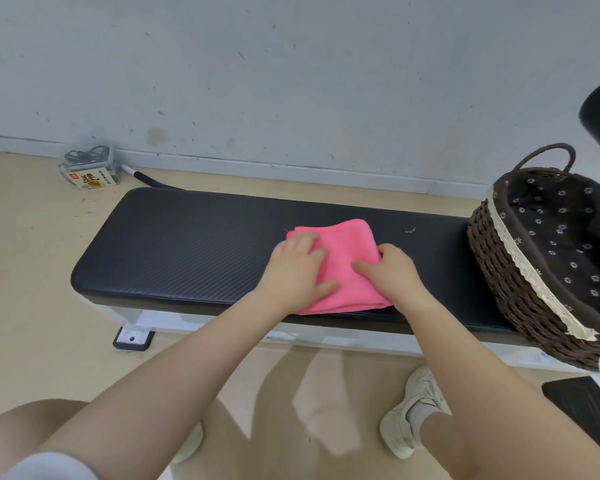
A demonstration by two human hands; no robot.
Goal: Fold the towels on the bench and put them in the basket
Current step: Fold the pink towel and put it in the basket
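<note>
Left hand [300, 268] and right hand [390, 268] press flat, fingers spread, on the folded towel [343, 268] overhanging the tabletop [187, 244] edge; lifting it loosely toward the basket [499, 271] could unfold it.

The person is wearing pale grey shorts [54, 465] and cream lace-up shoes [413, 410]; the arms are showing no sleeves.

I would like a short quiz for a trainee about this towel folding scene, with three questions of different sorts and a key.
1. True or false: the pink towel lies inside the wicker basket.
2. Which hands rest on the towel? A) left hand only B) right hand only C) both
3. Fill in: the basket stands at the bench's ______ end, as the person sees it.

Key: 1 false; 2 C; 3 right
</note>
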